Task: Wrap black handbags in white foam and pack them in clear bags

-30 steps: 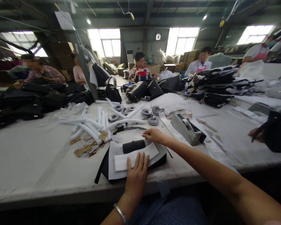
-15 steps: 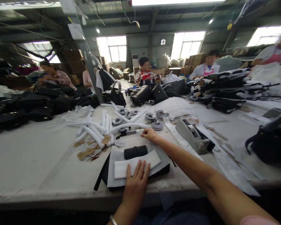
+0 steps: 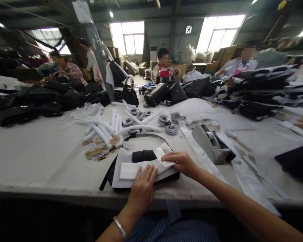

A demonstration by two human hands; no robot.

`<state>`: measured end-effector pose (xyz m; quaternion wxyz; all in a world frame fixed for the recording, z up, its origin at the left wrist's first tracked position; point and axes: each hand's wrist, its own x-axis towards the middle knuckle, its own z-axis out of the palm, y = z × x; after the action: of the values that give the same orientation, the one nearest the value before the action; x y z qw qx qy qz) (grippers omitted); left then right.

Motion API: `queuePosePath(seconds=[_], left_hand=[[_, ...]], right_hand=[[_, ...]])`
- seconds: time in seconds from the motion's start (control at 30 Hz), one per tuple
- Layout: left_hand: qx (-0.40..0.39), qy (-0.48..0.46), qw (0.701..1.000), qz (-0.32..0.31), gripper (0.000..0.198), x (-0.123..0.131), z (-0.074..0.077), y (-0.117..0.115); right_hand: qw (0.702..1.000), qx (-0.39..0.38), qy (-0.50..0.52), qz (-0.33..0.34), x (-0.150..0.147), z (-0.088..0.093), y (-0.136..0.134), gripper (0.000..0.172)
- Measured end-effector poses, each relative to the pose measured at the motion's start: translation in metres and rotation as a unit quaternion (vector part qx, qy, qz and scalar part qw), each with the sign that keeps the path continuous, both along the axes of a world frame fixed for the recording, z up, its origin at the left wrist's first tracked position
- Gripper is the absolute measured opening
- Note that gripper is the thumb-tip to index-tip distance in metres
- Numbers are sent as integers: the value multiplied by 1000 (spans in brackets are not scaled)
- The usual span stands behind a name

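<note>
A black bag [image 3: 108, 174] lies flat at the table's near edge, covered by a white sheet [image 3: 120, 160]. On it rest a folded white foam strip [image 3: 127, 170] and a black rolled piece [image 3: 143, 156]. My left hand [image 3: 142, 188] lies flat, fingers spread, on the foam strip. My right hand [image 3: 183, 163] pinches the strip's right end [image 3: 163, 155], which is folded up and back toward the black piece.
White foam tubes [image 3: 103, 129] and brown paper scraps [image 3: 94, 153] lie left of the bag. Tape rolls [image 3: 171, 129] and a grey tape dispenser [image 3: 210, 143] stand to the right. Black bags are piled at left [image 3: 35, 101] and right [image 3: 257, 97]. Other people sit around the table.
My right hand came back from the far side of the bag to the foam strip's right end and lifted it. My left hand stayed pressed on the strip.
</note>
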<state>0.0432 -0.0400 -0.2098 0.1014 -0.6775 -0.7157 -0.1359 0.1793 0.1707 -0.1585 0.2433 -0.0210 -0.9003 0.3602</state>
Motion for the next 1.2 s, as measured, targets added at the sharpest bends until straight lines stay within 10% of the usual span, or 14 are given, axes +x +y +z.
queuePosePath(seconds=[0.27, 0.43, 0.6, 0.8, 1.03, 1.2], left_hand=[[11, -16, 998, 60, 80, 16, 9, 3], [-2, 32, 998, 54, 75, 24, 0, 7], [3, 59, 997, 54, 71, 22, -7, 7], [7, 59, 997, 55, 66, 23, -6, 7], [12, 67, 997, 48, 62, 23, -8, 7], [15, 76, 996, 37, 64, 21, -7, 5]], right_hand=[[971, 227, 70, 10, 29, -28, -34, 36], [970, 234, 48, 52, 37, -13, -37, 25], [988, 142, -56, 11, -2, 21, -18, 25], [940, 236, -243, -28, -65, 1, 5, 49], [865, 352, -347, -83, -73, 0, -4, 49], [865, 365, -343, -15, -76, 11, 1, 36]])
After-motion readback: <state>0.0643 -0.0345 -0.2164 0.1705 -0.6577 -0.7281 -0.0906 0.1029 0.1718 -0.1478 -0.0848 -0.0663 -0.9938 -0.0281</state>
